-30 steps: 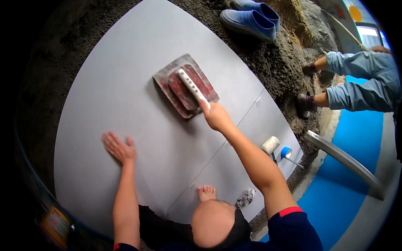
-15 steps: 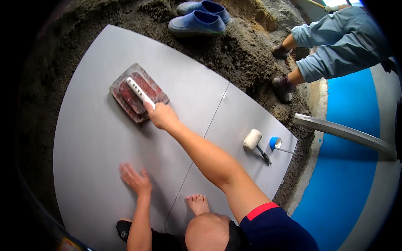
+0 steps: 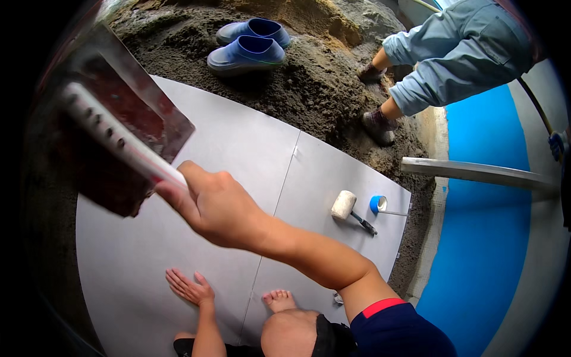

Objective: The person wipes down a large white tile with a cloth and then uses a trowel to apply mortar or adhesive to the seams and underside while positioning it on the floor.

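Observation:
My right hand (image 3: 217, 205) grips the white handle of a flat trowel (image 3: 119, 128) with a dark red, smeared blade. It holds the trowel up in the air, close to the camera, at the upper left. My left hand (image 3: 189, 288) lies flat with spread fingers on the large grey tile (image 3: 137, 268), near my bare foot (image 3: 278, 299). A second grey tile (image 3: 333, 172) lies edge to edge with it on the right.
A white-headed rubber mallet (image 3: 345, 205) and a blue tape roll (image 3: 377, 204) lie on the right tile. Blue shoes (image 3: 250, 44) sit on the grey mortar bed (image 3: 321, 77). Another person (image 3: 452, 59) crouches at the upper right. A metal straightedge (image 3: 476, 172) crosses the blue floor (image 3: 488, 250).
The trowel has come up off the grey tile and swung left, close to the camera. My left hand has stayed flat on the tile.

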### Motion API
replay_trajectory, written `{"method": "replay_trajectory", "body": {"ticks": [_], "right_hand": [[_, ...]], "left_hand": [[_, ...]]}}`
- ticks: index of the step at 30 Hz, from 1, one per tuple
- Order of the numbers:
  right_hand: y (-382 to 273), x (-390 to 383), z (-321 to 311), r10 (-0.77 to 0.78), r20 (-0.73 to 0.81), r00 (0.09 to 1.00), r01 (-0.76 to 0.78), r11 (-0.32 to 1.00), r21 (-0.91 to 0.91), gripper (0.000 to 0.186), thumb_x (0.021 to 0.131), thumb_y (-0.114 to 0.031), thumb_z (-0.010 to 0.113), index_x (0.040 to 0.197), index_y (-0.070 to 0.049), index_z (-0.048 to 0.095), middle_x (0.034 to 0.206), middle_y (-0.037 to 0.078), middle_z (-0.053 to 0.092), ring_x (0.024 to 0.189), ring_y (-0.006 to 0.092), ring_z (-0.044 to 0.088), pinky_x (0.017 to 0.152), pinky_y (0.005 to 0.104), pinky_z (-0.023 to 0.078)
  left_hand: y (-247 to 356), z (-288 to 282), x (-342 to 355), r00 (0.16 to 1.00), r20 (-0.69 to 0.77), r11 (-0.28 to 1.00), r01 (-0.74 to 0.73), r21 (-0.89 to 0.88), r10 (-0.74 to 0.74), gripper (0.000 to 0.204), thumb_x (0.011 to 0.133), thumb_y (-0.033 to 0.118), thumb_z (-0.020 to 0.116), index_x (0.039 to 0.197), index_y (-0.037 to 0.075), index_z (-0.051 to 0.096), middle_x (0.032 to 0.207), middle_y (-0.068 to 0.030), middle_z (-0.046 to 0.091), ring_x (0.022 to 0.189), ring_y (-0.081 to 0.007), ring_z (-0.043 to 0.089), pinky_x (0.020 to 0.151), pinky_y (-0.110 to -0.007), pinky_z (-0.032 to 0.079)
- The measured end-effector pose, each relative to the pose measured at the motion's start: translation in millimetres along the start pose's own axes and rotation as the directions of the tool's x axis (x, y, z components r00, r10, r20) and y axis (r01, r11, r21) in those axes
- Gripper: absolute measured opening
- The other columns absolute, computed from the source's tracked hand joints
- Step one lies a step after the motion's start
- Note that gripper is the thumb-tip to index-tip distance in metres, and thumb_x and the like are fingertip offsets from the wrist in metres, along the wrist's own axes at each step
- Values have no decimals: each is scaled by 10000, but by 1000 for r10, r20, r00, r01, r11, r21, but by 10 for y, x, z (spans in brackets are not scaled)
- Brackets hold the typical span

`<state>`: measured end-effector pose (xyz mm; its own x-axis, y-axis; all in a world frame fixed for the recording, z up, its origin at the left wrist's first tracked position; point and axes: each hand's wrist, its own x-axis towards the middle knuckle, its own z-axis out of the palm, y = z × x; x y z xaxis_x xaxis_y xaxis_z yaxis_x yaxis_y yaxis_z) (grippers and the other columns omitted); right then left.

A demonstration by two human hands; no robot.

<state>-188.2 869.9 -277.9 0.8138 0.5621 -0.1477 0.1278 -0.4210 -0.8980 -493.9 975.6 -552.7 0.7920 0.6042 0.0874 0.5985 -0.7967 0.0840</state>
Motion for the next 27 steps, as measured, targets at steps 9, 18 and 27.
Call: {"method": "replay_trajectory", "body": {"ticks": [9,18,27], "right_hand": [[1903,-919,396,617,4,787,-596,762,-253,592,941,-576,377,996,-16,562,863,270,642,846,453,614,733,518,476],[3005,-1727,-713,457,-518,723,-568,820,-68,373,979,-327,424,1066,6,568,1053,198,601,1022,332,559,867,408,448],[4803,-3260,-2765,742,-670,-2,-430,604,671,156,861,-172,591,869,-40,510,629,71,484,464,210,503,357,338,395]], "left_hand": [[53,-19,44,1000,-5,1000,-24,12,24,655,933,384,399,1466,30,256,1537,-153,229,1419,-331,213,1132,-481,177],[62,55,-51,998,-51,997,-19,75,23,645,959,414,373,1464,29,258,1526,-153,257,1414,-325,230,1124,-483,208],[180,28,149,948,166,962,274,-1,-270,730,932,394,448,1472,-17,179,1550,-182,156,1439,-317,136,1157,-458,116]]}}
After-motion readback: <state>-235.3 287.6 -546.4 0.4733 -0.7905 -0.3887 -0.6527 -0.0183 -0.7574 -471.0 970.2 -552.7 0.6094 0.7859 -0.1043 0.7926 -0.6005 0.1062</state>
